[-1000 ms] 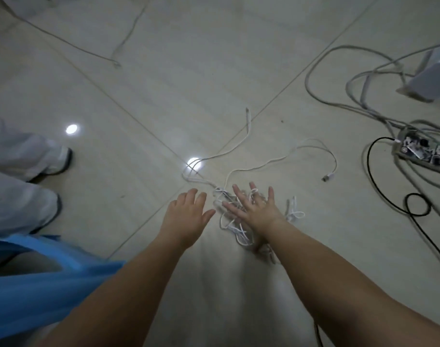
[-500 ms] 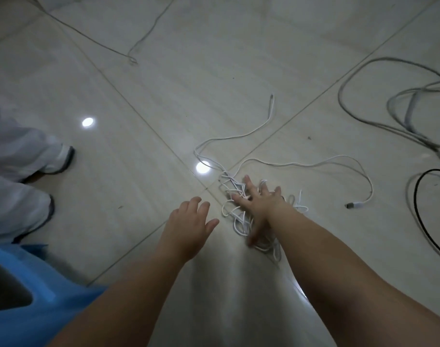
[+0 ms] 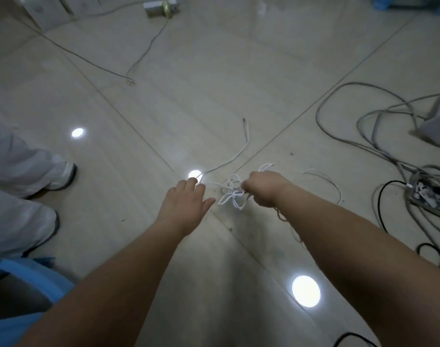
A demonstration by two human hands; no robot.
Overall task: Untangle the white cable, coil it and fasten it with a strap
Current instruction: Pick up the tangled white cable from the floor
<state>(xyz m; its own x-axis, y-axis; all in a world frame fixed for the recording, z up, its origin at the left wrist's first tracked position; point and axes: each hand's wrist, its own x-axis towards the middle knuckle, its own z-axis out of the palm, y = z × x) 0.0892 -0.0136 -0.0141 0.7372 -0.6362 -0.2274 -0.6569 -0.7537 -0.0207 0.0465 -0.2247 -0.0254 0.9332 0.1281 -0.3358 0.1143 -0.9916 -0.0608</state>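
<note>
White cable (image 3: pixel 232 195) tangle gripped by right hand (image 3: pixel 262 187), left hand (image 3: pixel 185 204) spread

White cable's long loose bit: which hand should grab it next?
Probably the left hand: it is open, its fingers right beside that strand of the white cable, while the right hand grips the tangle.

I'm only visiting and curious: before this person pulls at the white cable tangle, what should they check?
1. Right hand grips the white cable tangle: ok.
2. Left hand open and free to take a strand: ok.
3. Cable untangled: not ok, loops bunched.
4. Far cable end lying loose on the floor: ok.
5. Strap within reach: cannot tell, none in view.
</note>
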